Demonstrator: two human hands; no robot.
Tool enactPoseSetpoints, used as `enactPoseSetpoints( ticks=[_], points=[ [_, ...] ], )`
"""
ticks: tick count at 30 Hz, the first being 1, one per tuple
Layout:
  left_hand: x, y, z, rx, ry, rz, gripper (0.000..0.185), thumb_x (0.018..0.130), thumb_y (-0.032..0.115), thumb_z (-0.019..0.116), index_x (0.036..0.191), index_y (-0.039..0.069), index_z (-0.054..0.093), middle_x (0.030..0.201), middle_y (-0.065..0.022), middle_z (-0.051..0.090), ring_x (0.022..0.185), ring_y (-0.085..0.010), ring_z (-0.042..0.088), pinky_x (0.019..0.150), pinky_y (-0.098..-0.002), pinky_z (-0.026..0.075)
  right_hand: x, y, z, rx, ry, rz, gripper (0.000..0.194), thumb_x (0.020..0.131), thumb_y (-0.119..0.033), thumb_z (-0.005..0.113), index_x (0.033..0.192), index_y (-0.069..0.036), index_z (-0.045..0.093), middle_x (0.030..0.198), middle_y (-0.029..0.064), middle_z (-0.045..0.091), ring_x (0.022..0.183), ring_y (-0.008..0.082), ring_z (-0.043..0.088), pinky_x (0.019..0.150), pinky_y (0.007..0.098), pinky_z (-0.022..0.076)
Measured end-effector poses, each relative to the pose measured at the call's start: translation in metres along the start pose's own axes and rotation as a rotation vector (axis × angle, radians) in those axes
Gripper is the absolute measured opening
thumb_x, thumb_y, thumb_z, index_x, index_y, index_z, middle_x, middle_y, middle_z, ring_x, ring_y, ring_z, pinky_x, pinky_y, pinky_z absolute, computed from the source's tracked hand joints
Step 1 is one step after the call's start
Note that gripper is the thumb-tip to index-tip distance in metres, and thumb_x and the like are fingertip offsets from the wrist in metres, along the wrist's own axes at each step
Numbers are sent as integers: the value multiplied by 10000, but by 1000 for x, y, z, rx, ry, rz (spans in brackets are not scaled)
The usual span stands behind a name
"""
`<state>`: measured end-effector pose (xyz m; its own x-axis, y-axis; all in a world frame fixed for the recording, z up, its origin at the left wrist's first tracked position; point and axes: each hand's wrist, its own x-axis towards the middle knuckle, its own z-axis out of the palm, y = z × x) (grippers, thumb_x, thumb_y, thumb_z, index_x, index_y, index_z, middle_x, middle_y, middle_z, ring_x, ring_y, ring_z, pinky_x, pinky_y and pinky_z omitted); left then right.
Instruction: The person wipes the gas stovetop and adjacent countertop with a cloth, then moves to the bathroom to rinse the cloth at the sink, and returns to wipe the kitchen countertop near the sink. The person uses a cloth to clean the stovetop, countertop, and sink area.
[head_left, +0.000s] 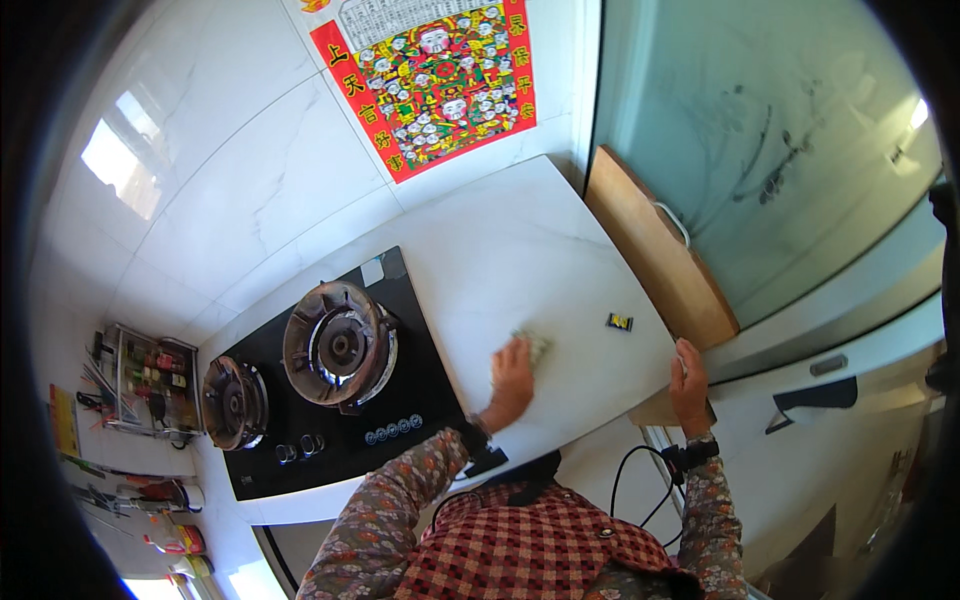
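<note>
My left hand (512, 381) is pressed to the white marbled countertop (480, 255), just right of the gas hob. Under its fingers is a pale, crumpled cloth (537, 348), partly hidden by the hand and slightly blurred. My right hand (688, 384) is at the counter's right front corner, its thumb apart from the fingers and nothing visible in its grasp. Whether it touches the edge is unclear. A small dark wrapped packet with yellow on it (619, 322) lies on the counter between the two hands, nearer the right one.
A black gas hob (420, 375) with two burners takes up the left. A wooden board with a metal handle (652, 240) leans beside the counter's right edge, against a glass panel (720, 112). On the left are a wire rack (154, 382) and bottles (176, 538).
</note>
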<state>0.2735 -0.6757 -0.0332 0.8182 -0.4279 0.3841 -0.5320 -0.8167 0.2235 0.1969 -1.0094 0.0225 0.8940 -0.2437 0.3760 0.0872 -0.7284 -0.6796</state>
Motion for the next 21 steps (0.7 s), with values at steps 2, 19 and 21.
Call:
enactPoseSetpoints(
  ticks=[2, 19, 21],
  points=[
    [8, 14, -4, -394, -26, -96, 554, 735, -34, 535, 1287, -36, 491, 1263, -237, 477, 1136, -392, 453, 977, -463, 365, 29, 2, 10, -17, -34, 26, 385, 915, -122, 578, 1254, 53, 530, 1298, 242, 538, 1208, 381, 515, 1048, 403, 395],
    [184, -320, -17, 115, 235, -820, 419, 842, 110, 528, 1249, 10, 532, 1188, -206, 571, 1127, -383, 492, 979, -509, 336, 79, 16, 54, -92, -360, -234, 544, 750, -288, 780, 1206, -74, 574, 1338, 150, 485, 1339, 397, 386, 1077, 607, 278],
    [186, -322, -5, 127, 179, -750, 422, 833, 83, 517, 1249, 12, 538, 1198, -204, 576, 1140, -391, 499, 978, -497, 359, 82, 13, 54, -62, -368, -220, 555, 739, -295, 795, 1201, -81, 573, 1339, 148, 481, 1341, 399, 384, 1073, 613, 282]
  ],
)
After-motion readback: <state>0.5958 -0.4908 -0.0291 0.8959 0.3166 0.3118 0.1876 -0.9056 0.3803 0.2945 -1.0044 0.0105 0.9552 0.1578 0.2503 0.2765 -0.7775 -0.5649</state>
